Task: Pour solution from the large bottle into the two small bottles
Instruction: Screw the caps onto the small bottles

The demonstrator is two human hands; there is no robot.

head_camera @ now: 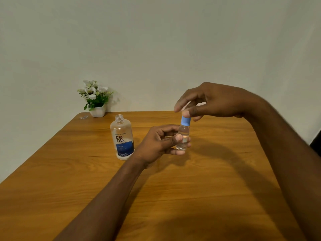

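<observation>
The large clear bottle (123,138) with a blue and white label stands upright and uncapped on the wooden table (217,180), left of my hands. My left hand (161,142) grips a small clear bottle (183,137) upright just above the table; liquid shows inside it. A light blue cap (185,121) sits on the small bottle's neck. My right hand (206,101) hovers over it, thumb and fingertips pinching the top of the cap. Only one small bottle is in view.
A white pot of white flowers (96,100) stands at the table's far left corner against the wall. A small clear object (84,117) lies beside it near the far edge. Bare wood stretches across the near half of the table.
</observation>
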